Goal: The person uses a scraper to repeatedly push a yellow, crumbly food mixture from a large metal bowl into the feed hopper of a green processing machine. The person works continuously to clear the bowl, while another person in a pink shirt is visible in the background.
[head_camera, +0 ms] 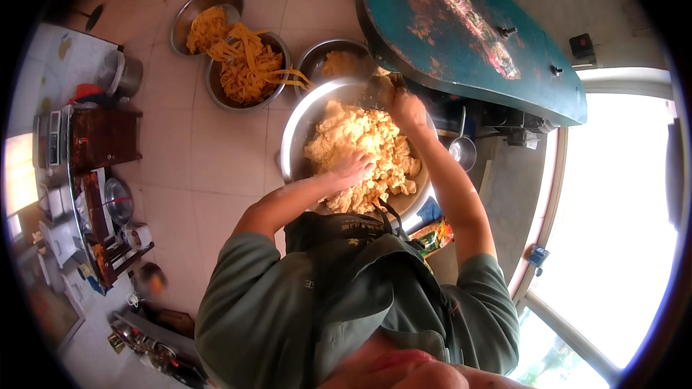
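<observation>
A wide steel basin [294, 135] stands before me, filled with crumbly pale-yellow dough [373, 140]. My left hand [354, 168] rests on the dough, its fingers partly sunk among the lumps; whether it grips any cannot be told. At the basin's far right side, my right hand [408, 111] is raised by the rim, closed around the edge of a dark, worn part [378, 92] below the green machine housing [465, 27]. What exactly that part is cannot be made out. Just past the basin, a steel bowl [308, 56] holds a little more yellow dough.
Two steel bowls [211, 86] [181, 24] with wide orange-yellow dough strips [246, 67] stand on the tiled floor at the upper left. A small saucepan [463, 152] lies right of the basin. A dark wooden cabinet [102, 138] stands at the left, a bright doorway at the right.
</observation>
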`<action>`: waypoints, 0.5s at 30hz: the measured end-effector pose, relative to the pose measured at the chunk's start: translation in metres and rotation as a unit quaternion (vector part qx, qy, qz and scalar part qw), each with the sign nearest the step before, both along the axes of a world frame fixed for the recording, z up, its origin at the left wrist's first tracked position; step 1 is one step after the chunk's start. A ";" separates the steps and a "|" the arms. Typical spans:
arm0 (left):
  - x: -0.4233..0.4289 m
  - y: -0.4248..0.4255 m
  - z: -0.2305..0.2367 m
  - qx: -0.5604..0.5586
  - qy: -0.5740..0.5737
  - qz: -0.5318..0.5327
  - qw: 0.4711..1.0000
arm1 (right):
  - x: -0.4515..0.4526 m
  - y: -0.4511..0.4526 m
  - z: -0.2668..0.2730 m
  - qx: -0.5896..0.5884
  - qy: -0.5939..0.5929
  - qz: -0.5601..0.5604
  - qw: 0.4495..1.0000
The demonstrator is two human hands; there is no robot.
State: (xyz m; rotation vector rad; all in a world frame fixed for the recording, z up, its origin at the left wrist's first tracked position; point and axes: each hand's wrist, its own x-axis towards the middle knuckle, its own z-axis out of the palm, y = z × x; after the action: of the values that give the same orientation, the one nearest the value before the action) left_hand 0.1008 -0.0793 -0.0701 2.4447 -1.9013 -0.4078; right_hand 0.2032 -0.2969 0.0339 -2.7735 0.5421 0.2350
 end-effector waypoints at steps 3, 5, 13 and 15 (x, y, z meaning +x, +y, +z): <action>0.000 0.003 -0.008 -0.012 0.007 0.007 1.000 | 0.014 -0.002 0.006 -0.003 -0.001 0.026 1.000; 0.002 0.005 -0.004 -0.026 0.054 0.019 0.998 | 0.004 -0.003 0.005 0.006 -0.065 0.063 0.996; -0.006 0.010 0.008 -0.115 0.225 0.165 0.953 | 0.008 0.013 0.019 0.009 0.015 0.046 0.999; 0.001 0.015 0.040 -0.086 0.285 0.208 0.932 | -0.005 0.021 0.027 0.015 0.011 0.072 0.997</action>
State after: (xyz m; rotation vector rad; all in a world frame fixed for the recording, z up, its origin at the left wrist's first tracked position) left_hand 0.1015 -0.0641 -0.0300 2.1966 -1.1080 -0.7802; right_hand 0.1980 -0.2763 0.0607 -2.7870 0.3415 0.3039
